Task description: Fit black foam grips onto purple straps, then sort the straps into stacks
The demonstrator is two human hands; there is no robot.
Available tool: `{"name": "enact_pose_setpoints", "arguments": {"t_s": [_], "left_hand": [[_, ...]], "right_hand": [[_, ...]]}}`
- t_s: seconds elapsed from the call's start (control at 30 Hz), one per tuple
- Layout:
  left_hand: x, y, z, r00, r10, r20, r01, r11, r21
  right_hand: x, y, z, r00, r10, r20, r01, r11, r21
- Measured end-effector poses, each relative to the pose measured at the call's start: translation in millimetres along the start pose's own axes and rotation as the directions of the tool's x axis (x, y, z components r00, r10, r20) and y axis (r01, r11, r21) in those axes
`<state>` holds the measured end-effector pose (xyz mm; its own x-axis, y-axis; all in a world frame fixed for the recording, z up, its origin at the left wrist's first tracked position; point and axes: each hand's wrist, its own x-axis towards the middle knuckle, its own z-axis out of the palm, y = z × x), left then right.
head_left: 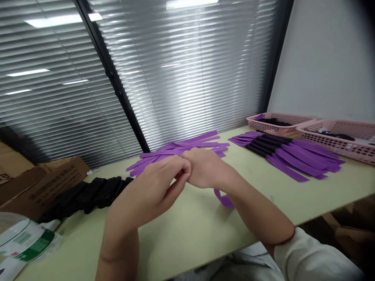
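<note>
My left hand (161,183) and my right hand (205,168) meet above the middle of the table. The thumb and forefinger of my left hand are pinched together against my right hand; whatever lies between them is too small or hidden to name. My right hand is curled, its fingertips turned away and out of sight. A purple strap (224,200) hangs in a loop below my right wrist, its upper part hidden behind the hand. Behind both hands, loose purple straps (175,150) lie spread in a pile.
Purple straps with black sleeves (265,144) lie in a row at the right, beside two pink baskets (336,146) (293,127). Black ribbed pieces (99,191), a cardboard box (55,183) and a clear plastic container (29,238) are at the left. Blinds (187,78) rise behind the table (187,242).
</note>
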<state>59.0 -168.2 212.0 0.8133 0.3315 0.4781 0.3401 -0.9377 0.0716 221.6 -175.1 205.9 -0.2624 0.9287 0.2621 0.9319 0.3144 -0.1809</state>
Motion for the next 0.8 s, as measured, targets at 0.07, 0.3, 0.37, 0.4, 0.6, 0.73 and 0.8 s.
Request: {"name": "enact_pose_setpoints", "arguments": {"t_s": [0.07, 0.3, 0.37, 0.4, 0.6, 0.73, 0.8], "left_hand": [[0.2, 0.0, -0.5, 1.000, 0.002, -0.004, -0.003, 1.000, -0.006], [2.0, 1.5, 0.6, 1.000, 0.011, -0.007, -0.011, 1.000, -0.008], [2.0, 1.3, 0.9, 1.000, 0.014, -0.008, -0.014, 1.000, -0.003], [1.9, 1.1, 1.1, 1.000, 0.014, -0.008, -0.014, 1.000, 0.000], [1.8, 0.4, 2.2, 1.000, 0.026, -0.013, -0.025, 0.999, 0.028], [1.3, 0.7, 2.6, 0.999, 0.035, -0.017, -0.035, 0.999, 0.035], [1.2, 0.8, 2.6, 0.999, 0.031, -0.014, -0.030, 0.999, 0.032]], "right_hand": [[-0.1, 0.1, 0.0, 1.000, 0.001, 0.003, -0.001, 1.000, 0.007], [-0.6, 2.1, 0.4, 1.000, -0.015, 0.009, 0.015, 1.000, -0.002], [-0.5, 2.2, 0.7, 1.000, -0.019, 0.009, 0.019, 1.000, -0.005], [-0.5, 2.2, 0.9, 1.000, -0.017, 0.010, 0.017, 1.000, -0.004], [-0.2, 2.8, 1.6, 0.999, -0.031, 0.023, 0.032, 0.999, -0.004], [-0.3, 3.5, 1.9, 0.999, -0.043, 0.031, 0.044, 0.999, -0.025], [-0.6, 3.3, 1.7, 0.998, -0.044, 0.039, 0.045, 0.999, -0.020]]}}
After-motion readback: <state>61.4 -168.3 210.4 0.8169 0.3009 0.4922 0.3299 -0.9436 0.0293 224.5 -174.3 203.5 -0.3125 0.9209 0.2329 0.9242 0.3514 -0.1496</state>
